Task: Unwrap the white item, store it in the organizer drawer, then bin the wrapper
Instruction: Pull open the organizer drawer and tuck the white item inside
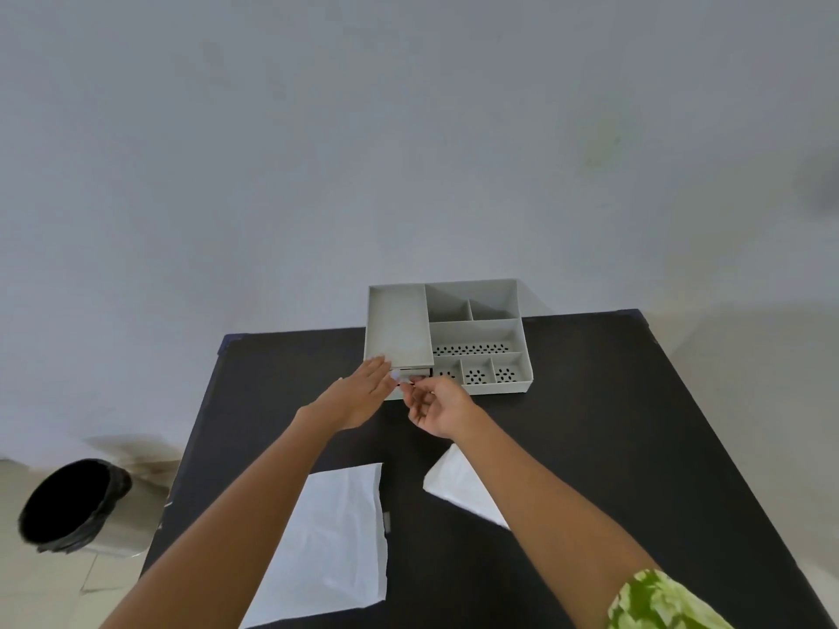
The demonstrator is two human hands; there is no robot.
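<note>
White and small, something sits pinched at the fingertips of the right hand [431,404], held just at the near left corner of the organizer [447,338], where the drawer front [415,373] shows under the long tray; it looks like the white item [396,375], though it is too small to be sure, and a speck of red shows beside it. The left hand [361,397] lies open and flat, fingers stretched toward the same corner, touching or nearly touching the drawer front; it grips nothing that can be seen. Whether the drawer is pulled out at all cannot be told.

Nearer on the black tabletop [635,447] lie two white sheets, a large one [336,542] on the left and a smaller one [458,485] partly under the right forearm, likely the wrapper. Judging from this, unwrapping is done and storing is in hand; the drawer has yet to receive the item, and the sheets have yet to go into the black-lined bin [72,506] on the floor at the far left.
</note>
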